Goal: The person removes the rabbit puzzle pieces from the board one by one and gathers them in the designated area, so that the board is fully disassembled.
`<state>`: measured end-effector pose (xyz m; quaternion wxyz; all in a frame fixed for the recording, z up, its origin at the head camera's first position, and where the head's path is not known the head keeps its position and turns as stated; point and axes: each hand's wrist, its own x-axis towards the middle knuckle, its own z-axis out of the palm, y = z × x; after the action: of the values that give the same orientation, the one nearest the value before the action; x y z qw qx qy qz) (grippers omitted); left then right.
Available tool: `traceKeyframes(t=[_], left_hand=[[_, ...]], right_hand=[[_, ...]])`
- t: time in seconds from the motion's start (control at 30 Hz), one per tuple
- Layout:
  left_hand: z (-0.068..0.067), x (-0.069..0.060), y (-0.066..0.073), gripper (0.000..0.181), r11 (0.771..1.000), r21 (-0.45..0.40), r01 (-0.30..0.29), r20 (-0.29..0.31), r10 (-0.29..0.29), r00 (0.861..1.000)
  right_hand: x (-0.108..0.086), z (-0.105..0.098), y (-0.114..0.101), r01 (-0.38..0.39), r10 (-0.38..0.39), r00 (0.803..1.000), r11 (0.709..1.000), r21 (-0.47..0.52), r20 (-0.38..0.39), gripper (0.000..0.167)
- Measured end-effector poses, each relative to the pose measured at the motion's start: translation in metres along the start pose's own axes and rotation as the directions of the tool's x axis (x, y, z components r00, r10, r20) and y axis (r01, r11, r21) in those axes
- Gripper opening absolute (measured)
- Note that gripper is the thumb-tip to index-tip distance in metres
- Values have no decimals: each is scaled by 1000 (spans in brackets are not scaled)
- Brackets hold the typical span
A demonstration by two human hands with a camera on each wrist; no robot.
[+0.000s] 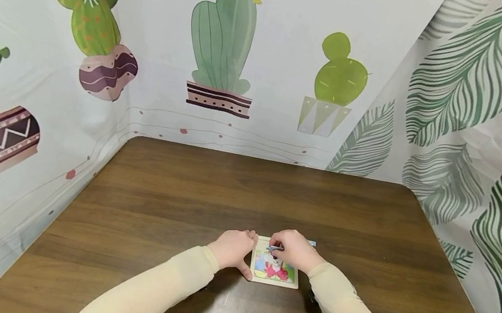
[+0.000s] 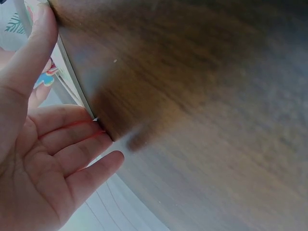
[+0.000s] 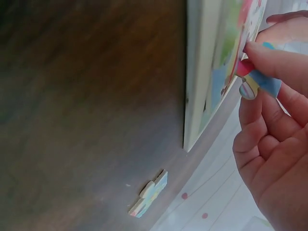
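A small jigsaw puzzle board with a pale frame and a colourful animal picture lies flat on the table. My left hand rests against the board's left side, thumb near the lower corner and fingers near the upper one; its fingers look fairly straight in the left wrist view. Over the upper part of the picture, my right hand pinches a puzzle piece between thumb and fingers. Blue, yellow and pink show on that piece, which is tilted. Fingers partly cover it, and the right hand hides the board's upper right.
Another puzzle piece lies loose on the brown wooden table, beyond the board's upper right corner. A white cloth printed with cacti and leaves hangs around the table's back and sides.
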<state>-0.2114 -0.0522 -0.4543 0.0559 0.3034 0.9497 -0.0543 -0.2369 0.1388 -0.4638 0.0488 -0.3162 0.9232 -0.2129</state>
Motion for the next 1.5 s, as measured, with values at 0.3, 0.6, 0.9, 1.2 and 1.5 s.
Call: traceKeyframes(t=[0.3,0.6,0.9,1.2,1.5], left_hand=[[2,2,0,99,1000,5,2,-9,-2,1000],[2,1,-1,100,1000,-15,8,4,-8,1000],[3,2,0,101,1000,-19,3,5,-2,1000],[2,1,-1,103,1000,-6,7,29,-7,1000],[1,0,0,103,1000,-4,3,27,-3,1000]], right_hand=[[-1,-3,-6,-6,6,1000,999,-48,0,10],[-4,-6,-7,0,0,1000,1000,-12,-8,10],[-6,-19,12,-113,120,992,972,205,-21,9],[-18,-37,41,-124,136,990,968,219,-41,23],[-32,-41,70,-197,217,970,967,158,-114,4]])
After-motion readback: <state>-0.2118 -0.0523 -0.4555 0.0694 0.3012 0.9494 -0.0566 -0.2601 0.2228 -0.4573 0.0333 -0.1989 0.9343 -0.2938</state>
